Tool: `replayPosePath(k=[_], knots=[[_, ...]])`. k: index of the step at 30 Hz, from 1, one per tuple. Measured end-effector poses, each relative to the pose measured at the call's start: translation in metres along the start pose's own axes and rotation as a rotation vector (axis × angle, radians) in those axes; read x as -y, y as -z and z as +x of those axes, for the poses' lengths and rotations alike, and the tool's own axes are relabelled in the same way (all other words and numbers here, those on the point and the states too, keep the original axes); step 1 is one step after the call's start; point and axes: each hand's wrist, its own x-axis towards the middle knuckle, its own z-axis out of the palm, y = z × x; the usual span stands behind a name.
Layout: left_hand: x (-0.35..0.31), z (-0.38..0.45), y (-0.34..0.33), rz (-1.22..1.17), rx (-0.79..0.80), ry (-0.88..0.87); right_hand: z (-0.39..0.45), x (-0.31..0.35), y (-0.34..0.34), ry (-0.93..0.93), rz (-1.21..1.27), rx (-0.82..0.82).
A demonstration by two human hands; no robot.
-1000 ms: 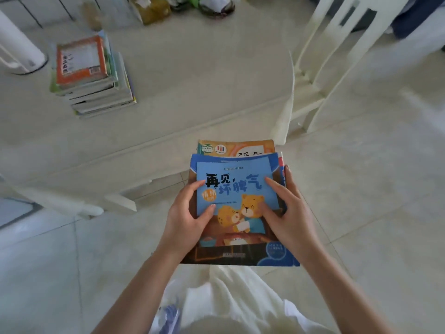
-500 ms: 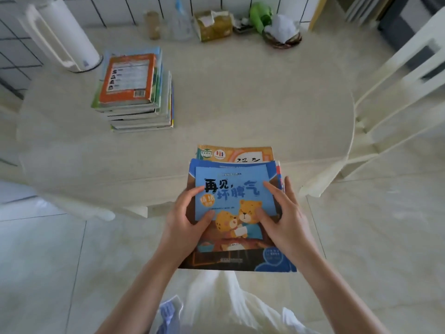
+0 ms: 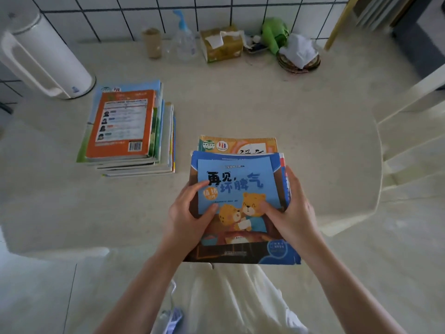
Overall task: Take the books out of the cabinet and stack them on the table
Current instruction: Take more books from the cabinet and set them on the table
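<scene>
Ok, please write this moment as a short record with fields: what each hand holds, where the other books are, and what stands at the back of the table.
left hand: left hand grips the held bundle of books, thumb on the blue cover
right hand: right hand grips the same bundle at its right edge
stack: stack of books lies on the table, orange cover on top
back of table: white jug, tissue box, basket
</scene>
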Motion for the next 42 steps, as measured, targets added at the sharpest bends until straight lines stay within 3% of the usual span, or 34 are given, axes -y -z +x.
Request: replayPosePath(k=[6, 11, 18, 23, 25, 28, 36, 42], knots=[[-0.004, 0.053, -0.021, -0.043, -0.046, 0.000, 0.069, 0.007, 0.017, -0.249, 0.306, 0.150], [-0.005, 0.081, -0.031, -0.043, -0.093, 0.030, 0.122, 0.009, 0.022, -0.317, 0.269, 0.244], [-0.008, 0.117, -0.017, -0.047, -0.051, 0.162, 0.169, 0.011, 0.010, -0.498, 0.431, 0.409], [-0.003, 0.135, -0.001, -0.257, 0.081, 0.323, 0.177, 0.014, -0.007, -0.360, 0.376, 0.398], [-0.001, 0.143, 0.002, -0.252, 0.067, 0.348, 0.179, 0.013, -0.013, -0.270, 0.348, 0.364], [0.003, 0.150, 0.003, -0.161, -0.013, 0.338, 0.176, 0.010, -0.019, -0.143, 0.308, 0.308], [0.034, 0.140, -0.007, -0.242, -0.104, 0.210, 0.156, 0.002, -0.033, 0.005, 0.287, 0.114], [0.047, 0.127, -0.003, -0.211, -0.084, 0.185, 0.147, -0.027, -0.030, 0.118, 0.067, 0.169]])
